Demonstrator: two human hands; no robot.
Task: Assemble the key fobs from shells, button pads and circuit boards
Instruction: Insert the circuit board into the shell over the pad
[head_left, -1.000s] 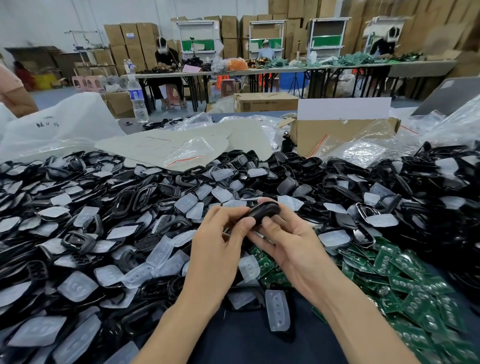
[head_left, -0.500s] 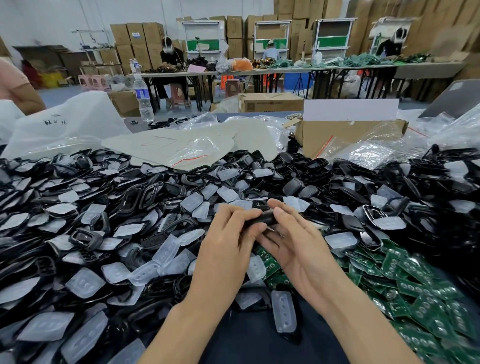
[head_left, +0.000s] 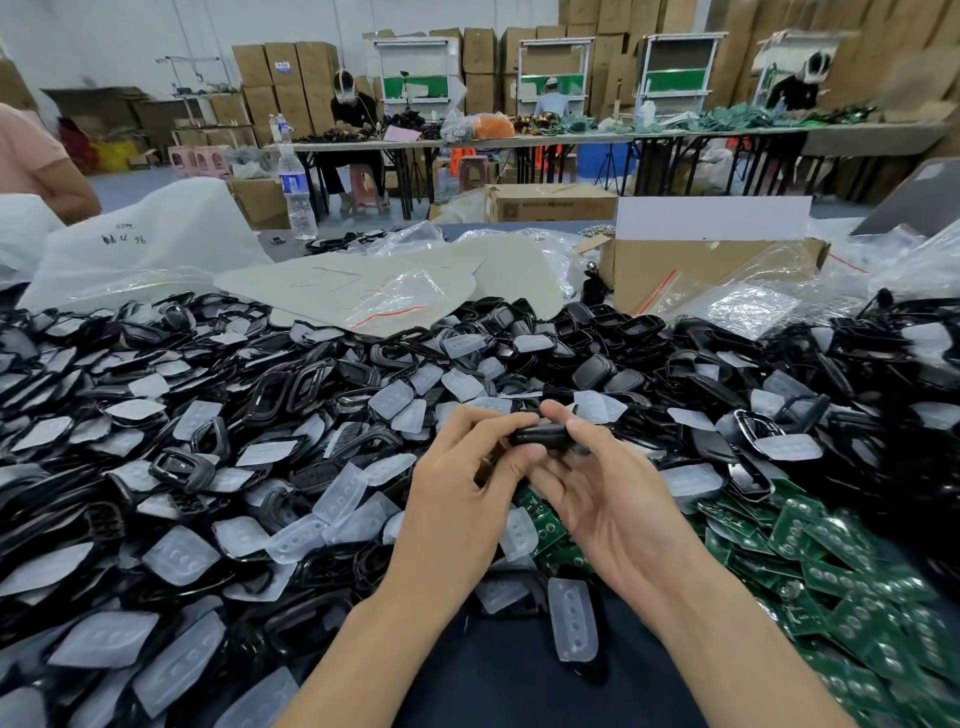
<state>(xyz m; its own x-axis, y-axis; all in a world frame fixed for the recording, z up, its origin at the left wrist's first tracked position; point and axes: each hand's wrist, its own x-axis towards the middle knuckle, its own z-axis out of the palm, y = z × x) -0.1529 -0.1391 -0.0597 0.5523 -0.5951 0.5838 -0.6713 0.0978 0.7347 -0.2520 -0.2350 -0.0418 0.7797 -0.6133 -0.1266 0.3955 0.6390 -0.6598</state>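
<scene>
water bottle (head_left: 296, 192), cardboard box (head_left: 691, 260), plastic bag (head_left: 156, 260)

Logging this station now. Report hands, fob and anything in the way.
Left hand and right hand both pinch the black key fob, edge-on. Black shells, clear button pads, green circuit boards heaped all around below. Nothing blocking the hands.

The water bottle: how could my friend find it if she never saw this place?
Start at the big white plastic bag with black writing, far left. Just right of it stands the water bottle. It is upright and clear with a blue label, unlike the flat black parts nearby.
</scene>
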